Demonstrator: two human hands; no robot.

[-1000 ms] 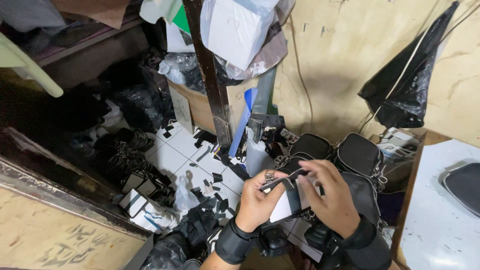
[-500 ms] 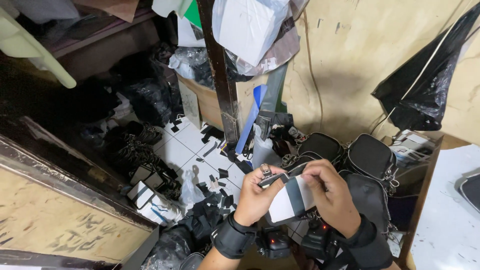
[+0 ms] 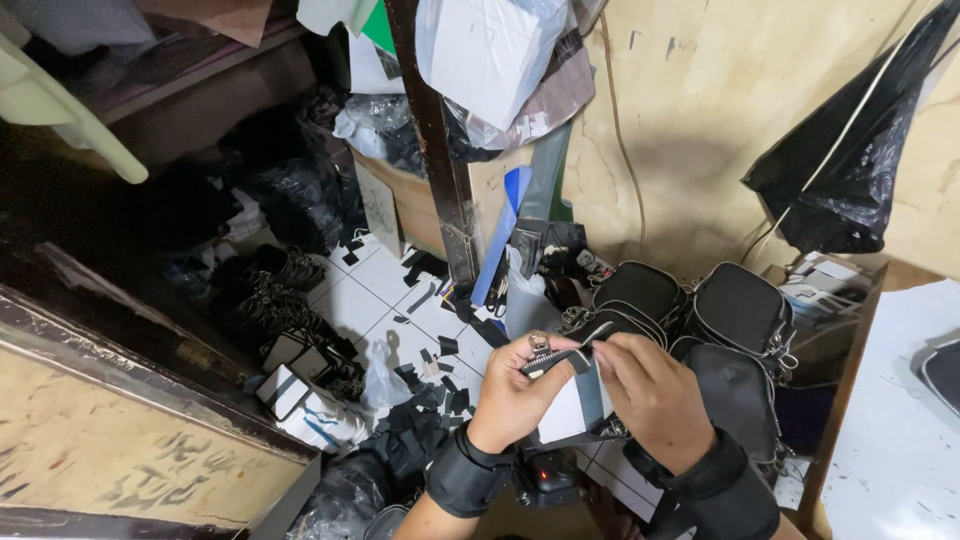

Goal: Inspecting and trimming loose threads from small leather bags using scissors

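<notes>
both hands meet low in the view, closed around one small piece of work. the left hand pinches a short black zipper strip by its metal end, thumb on top, fingers curled under. the right hand is closed too, its fingertips nipping the other end of the strip where it joins a pale flat panel that hangs between the two palms. both wrists wear black bands.

as a judgement, the piece looks only partly made: the panel is flat and open, with no sides or finished shape, and the zipper is held at its top edge rather than clearly fixed along it. whether the slider is on the teeth is too small to tell.

just beyond the right hand sits a cluster of finished black zip pouches, closed and rounded, which suggests several pieces are already done. beyond the left hand, black offcuts lie scattered on the white tiled floor. a white table edge stands to the outside of the right hand, and a black plastic bag hangs on the wall above it.
</notes>
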